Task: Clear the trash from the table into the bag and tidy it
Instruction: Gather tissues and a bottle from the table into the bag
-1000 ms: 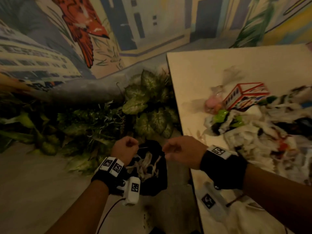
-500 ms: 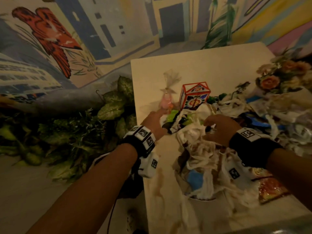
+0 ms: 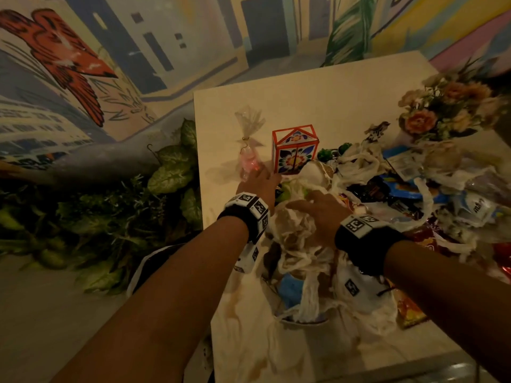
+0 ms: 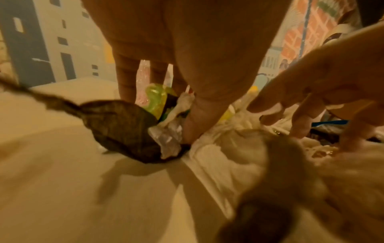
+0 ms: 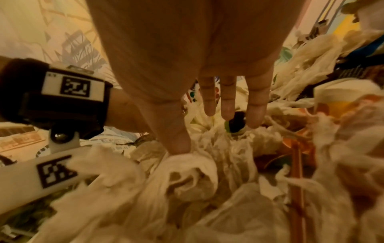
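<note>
A heap of crumpled white tissues (image 3: 298,239) and wrappers covers the right half of the pale table (image 3: 318,95). My left hand (image 3: 265,179) reaches into the heap's left edge with straight fingers; its thumb (image 4: 193,129) presses a white wrapper beside a green plastic piece (image 4: 156,98) and a dark brown scrap (image 4: 124,129). My right hand (image 3: 307,201) lies spread on top of the tissues, with its thumb (image 5: 176,143) touching a wad and holding nothing. The black trash bag (image 3: 150,262) sits on the floor at the table's left edge, mostly hidden by my left arm.
A red patterned box (image 3: 294,150) and a clear bag with pink contents (image 3: 249,158) stand just beyond my left hand. Flowers (image 3: 448,111) are at the back right. Snack packets (image 3: 387,189) lie among the tissues. Leafy plants (image 3: 124,211) fill the floor on the left.
Both hands have left the black bag on the floor and moved up and right onto the table's trash heap, opening from fists to straight fingers.
</note>
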Motion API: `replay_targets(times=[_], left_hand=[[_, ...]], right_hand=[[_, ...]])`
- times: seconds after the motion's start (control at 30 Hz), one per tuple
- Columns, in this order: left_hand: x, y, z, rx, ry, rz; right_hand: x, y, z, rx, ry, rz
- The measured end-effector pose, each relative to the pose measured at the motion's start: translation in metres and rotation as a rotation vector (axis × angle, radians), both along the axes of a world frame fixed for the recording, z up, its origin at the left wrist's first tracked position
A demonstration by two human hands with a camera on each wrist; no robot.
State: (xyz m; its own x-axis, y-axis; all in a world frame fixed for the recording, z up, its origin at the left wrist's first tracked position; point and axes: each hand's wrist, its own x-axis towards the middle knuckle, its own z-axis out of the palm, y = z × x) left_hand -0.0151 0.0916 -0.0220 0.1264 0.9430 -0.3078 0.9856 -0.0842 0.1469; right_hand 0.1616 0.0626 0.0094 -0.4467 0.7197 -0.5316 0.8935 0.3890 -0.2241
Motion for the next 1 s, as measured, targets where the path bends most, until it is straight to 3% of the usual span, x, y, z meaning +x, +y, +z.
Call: replay_targets(times=[0.1,0.37,0.67,0.87,1.0], left_hand=[[0.0,-0.001,-0.006,-0.025,-0.006,0.037],[-0.004,-0.007,-0.008,-0.044,-0.126,0.149],[-0.009,-0.012,0.025,0.005,-0.413,0.35],[0.004,-0.019,0.043,0.054,-0.571,0.385],[0.008,-0.023,0.05,0.052,-0.608,0.385]], right_hand=[[-0.01,-0.002,-0.007,0.024,-0.035,0.057],[-0.006,0.001,-0.012,0.036,0.033,0.006],[0.021,0.014,0.001,0.095,0.245,-0.215],[0.03,0.012,0.015,0.041,0.277,-0.321],[0.031,0.011,0.031,0.067,0.205,-0.352]])
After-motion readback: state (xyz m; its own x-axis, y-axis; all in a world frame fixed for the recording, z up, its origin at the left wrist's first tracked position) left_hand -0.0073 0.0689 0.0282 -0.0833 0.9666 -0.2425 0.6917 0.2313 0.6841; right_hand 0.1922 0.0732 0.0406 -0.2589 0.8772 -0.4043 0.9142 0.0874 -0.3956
